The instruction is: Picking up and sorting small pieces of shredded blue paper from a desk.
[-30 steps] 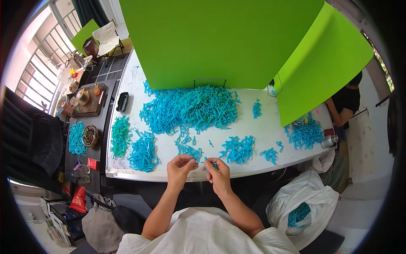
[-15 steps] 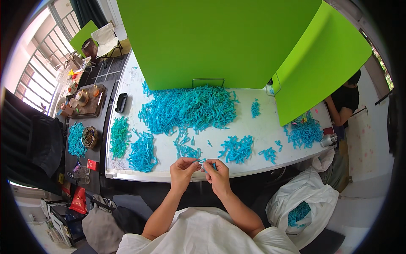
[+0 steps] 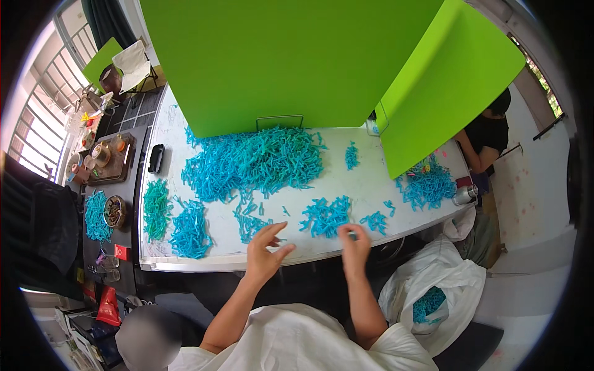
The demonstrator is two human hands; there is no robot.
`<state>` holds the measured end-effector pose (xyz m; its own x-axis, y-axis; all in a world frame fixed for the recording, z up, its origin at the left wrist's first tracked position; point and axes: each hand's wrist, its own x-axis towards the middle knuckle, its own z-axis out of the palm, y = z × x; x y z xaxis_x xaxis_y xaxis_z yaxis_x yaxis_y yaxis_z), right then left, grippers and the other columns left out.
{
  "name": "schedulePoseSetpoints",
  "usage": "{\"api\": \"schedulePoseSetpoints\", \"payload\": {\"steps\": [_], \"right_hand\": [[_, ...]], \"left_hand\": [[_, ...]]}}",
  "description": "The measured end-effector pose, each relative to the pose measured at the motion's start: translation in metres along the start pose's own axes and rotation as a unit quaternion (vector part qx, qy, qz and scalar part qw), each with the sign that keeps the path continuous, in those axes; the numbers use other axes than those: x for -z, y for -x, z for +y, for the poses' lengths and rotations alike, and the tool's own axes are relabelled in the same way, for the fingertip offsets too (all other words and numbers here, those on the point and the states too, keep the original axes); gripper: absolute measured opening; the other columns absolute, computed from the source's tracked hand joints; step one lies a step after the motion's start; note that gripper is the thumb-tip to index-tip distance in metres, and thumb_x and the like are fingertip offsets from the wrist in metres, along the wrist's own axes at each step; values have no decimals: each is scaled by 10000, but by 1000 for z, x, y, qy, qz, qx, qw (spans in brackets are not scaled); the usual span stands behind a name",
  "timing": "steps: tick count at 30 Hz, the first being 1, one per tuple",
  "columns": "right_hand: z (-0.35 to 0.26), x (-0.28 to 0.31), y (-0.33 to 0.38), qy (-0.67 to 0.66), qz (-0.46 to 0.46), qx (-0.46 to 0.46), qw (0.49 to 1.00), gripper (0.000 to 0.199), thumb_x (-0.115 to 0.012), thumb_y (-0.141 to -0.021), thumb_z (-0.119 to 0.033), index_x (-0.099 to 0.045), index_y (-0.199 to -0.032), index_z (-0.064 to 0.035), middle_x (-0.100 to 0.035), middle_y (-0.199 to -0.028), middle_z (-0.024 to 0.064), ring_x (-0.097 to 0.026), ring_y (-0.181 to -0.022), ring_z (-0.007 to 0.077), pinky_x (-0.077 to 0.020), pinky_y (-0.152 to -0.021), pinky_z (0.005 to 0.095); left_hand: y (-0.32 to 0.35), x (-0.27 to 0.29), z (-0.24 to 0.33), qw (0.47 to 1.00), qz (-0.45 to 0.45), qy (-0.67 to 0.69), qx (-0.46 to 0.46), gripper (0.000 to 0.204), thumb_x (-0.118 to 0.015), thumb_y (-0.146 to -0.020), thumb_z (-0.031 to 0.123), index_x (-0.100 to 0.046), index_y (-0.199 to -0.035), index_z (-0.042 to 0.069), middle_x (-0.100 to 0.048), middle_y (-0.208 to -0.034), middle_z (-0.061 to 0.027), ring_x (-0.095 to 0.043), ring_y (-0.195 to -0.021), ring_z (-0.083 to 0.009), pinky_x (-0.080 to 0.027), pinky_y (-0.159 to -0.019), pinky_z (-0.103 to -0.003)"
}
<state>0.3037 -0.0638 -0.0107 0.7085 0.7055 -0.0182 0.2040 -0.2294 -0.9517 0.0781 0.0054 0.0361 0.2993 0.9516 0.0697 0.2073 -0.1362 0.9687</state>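
My left hand (image 3: pixel 265 253) is raised near the front edge of the white table (image 3: pixel 291 250). Its thumb and fingers are apart, and a small blue bit shows by the fingertips, whether touching I cannot tell. My right hand (image 3: pixel 355 248) is at the right side of a loose pile of small blue plastic pieces (image 3: pixel 326 216). Its fingers are curled and blurred, so what they hold, if anything, is unclear. A smaller cluster of blue pieces (image 3: pixel 374 222) lies just right of that hand. Scattered blue pieces (image 3: pixel 249 224) lie beyond my left hand.
A large blue-green heap (image 3: pixel 253 162) lies before a green panel (image 3: pixel 291 68); a second green panel (image 3: pixel 445 86) angles right. More piles include a green one (image 3: pixel 157 210) and a blue one (image 3: pixel 190 232). A white sack (image 3: pixel 458 278) stands lower right. Another person (image 3: pixel 489 136) sits beyond.
My hands were together at the front edge, fingers around a small blue piece. They have separated, the right moving rightward to the loose pile. The whole view has shifted slightly.
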Motion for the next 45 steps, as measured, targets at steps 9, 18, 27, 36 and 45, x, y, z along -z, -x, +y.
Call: {"api": "schedulePoseSetpoints", "payload": {"steps": [9, 18, 27, 36, 45], "right_hand": [[20, 61, -66, 121, 183, 41, 975, 342, -686, -909, -275, -697, -1043, 40, -687, -931, 85, -650, -845, 219, -507, -788, 319], [-41, -41, 21, -468, -188, -330, 798, 282, -497, -1000, -161, -545, -1217, 13, -652, -1066, 178, -640, -1074, 316, -521, -922, 414], [-53, -74, 47, -426, -217, -273, 835, 304, -474, -1042, -200, -516, -1265, 2, -638, -1173, 156, -606, -1143, 254, -483, -971, 369], [-34, -74, 53, -286, -211, -195, 914, 221, -615, -997, -218, -655, -1018, -2, -649, -896, 33, -648, -772, 110, -560, -688, 254], [-41, -61, 54, -248, -218, -174, 928, 213, -644, -971, -163, -617, -1124, -18, -679, -898, 59, -617, -705, 100, -528, -628, 238]], "left_hand": [[9, 6, -15, 1000, -2, -16, 21, 197, -720, -820, -13, -731, -1007, 47, -694, -1032, -82, -618, -746, -125, -508, -639, -250], [16, -13, 19, 982, -23, -163, -93, 253, -789, -756, 33, -711, -994, 68, -687, -951, -103, -642, -677, -179, -534, -623, -305], [25, -5, -8, 991, 48, -15, 125, 260, -789, -813, 50, -685, -1042, -14, -719, -808, -76, -668, -718, -94, -542, -642, -250], [-7, 13, -10, 996, -8, -86, 12, 249, -794, -774, 33, -692, -999, 2, -721, -843, -103, -699, -712, -174, -550, -631, -301], [-74, 17, -66, 916, 48, -396, 35, 174, -751, -778, 179, -681, -819, 25, -652, -894, -178, -662, -777, -367, -532, -694, -452]]}}
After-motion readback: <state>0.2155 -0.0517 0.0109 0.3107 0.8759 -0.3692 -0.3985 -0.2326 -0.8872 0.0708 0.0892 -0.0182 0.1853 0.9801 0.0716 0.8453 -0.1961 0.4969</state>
